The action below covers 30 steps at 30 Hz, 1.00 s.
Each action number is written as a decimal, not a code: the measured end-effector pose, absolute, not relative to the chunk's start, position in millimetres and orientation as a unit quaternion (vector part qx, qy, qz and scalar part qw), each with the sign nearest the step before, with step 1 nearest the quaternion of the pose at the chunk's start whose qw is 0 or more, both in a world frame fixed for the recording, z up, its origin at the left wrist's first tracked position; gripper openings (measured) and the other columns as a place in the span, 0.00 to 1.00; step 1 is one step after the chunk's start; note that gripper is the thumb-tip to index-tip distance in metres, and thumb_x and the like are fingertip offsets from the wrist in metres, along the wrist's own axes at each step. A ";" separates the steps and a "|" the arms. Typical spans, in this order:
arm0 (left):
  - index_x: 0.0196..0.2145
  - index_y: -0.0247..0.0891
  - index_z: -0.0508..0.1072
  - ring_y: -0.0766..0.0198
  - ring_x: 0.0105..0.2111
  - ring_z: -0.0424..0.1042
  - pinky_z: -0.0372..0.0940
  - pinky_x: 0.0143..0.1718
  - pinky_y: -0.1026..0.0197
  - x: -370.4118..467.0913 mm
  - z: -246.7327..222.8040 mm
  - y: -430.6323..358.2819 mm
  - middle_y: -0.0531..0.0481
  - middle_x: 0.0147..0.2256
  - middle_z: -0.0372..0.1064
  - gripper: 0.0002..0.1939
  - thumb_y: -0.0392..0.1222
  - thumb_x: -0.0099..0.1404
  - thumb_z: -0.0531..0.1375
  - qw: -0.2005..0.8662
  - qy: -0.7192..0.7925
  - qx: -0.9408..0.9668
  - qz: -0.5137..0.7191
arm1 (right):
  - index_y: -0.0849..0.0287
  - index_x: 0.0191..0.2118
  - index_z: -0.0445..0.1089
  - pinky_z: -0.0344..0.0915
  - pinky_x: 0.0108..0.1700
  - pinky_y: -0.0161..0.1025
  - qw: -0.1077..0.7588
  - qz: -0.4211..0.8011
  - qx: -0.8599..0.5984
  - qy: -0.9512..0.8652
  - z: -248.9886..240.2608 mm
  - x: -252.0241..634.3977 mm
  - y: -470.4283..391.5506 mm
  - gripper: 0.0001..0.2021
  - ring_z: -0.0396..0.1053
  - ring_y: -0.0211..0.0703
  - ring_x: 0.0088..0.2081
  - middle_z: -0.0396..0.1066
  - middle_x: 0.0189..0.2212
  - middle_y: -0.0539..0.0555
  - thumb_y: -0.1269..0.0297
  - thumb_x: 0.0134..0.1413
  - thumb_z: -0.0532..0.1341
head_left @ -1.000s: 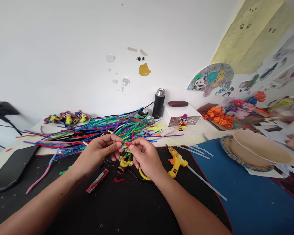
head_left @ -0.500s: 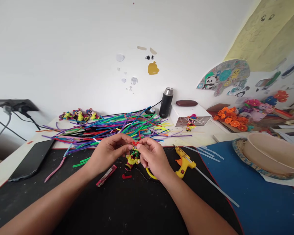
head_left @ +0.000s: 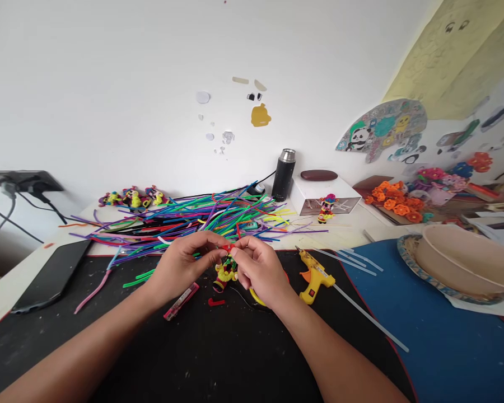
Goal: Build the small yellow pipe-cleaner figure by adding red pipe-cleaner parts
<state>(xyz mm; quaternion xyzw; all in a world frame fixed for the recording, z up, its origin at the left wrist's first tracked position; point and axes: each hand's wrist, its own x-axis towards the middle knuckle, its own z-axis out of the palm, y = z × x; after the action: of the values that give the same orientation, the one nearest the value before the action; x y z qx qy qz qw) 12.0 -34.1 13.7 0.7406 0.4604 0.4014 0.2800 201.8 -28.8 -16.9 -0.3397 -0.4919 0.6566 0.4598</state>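
Note:
Between the fingertips of both hands is a small bent piece of red pipe cleaner (head_left: 227, 247). My left hand (head_left: 187, 263) pinches its left end with thumb and forefinger. From the other side my right hand (head_left: 260, 268) pinches it too, its remaining fingers curled in. Just below the fingertips lies a yellow, green and dark pipe-cleaner figure (head_left: 224, 272), partly hidden by my right hand. A short red hooked piece (head_left: 216, 302) rests on the black mat nearer me. A pink utility knife (head_left: 181, 301) lies under my left wrist. Something yellow and curved shows beside my right hand.
A yellow glue gun (head_left: 315, 277) lies right of my hands, near several glue sticks (head_left: 361, 260). Many loose pipe cleaners (head_left: 185, 215) spread behind. A phone (head_left: 52, 274) is at left, a black flask (head_left: 284, 176) at the back, a bowl (head_left: 470, 254) at right.
My fingertips have shifted slightly on the red pipe cleaner, which now lies flatter between them. The whole view has moved a little; the things on the mat stay put.

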 end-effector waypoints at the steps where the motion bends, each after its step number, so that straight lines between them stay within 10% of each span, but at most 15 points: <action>1: 0.38 0.40 0.82 0.60 0.33 0.78 0.72 0.35 0.62 12.7 14.3 -34.2 0.48 0.34 0.81 0.10 0.49 0.68 0.65 0.271 0.459 0.743 0.405 | 0.57 0.34 0.66 0.48 0.16 0.30 0.460 0.657 -0.339 -0.491 -17.1 201.6 -28.8 0.11 0.54 0.28 0.12 0.59 0.17 0.38 0.56 0.58 0.66; 20: 0.31 0.42 0.80 0.62 0.31 0.79 0.71 0.36 0.64 6.7 15.9 -32.1 0.51 0.31 0.81 0.08 0.42 0.69 0.64 0.245 0.417 0.783 0.391 | 0.57 0.34 0.67 0.47 0.16 0.30 0.453 0.651 -0.344 -0.503 -16.4 200.3 -31.8 0.10 0.55 0.28 0.12 0.60 0.18 0.39 0.57 0.59 0.65; 30: 0.39 0.38 0.81 0.62 0.27 0.75 0.72 0.28 0.63 14.2 18.1 -32.9 0.49 0.29 0.78 0.14 0.52 0.64 0.70 0.425 0.458 0.654 0.427 | 0.56 0.34 0.66 0.47 0.16 0.30 0.463 0.647 -0.349 -0.496 -15.6 201.8 -30.9 0.12 0.54 0.29 0.12 0.59 0.17 0.38 0.54 0.59 0.65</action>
<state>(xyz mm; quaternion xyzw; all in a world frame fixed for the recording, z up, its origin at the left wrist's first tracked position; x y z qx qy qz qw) 14.2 -32.9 18.1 0.6539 0.4583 0.4266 0.4247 201.8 -30.9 -15.6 -0.3486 -0.4958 0.6467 0.4631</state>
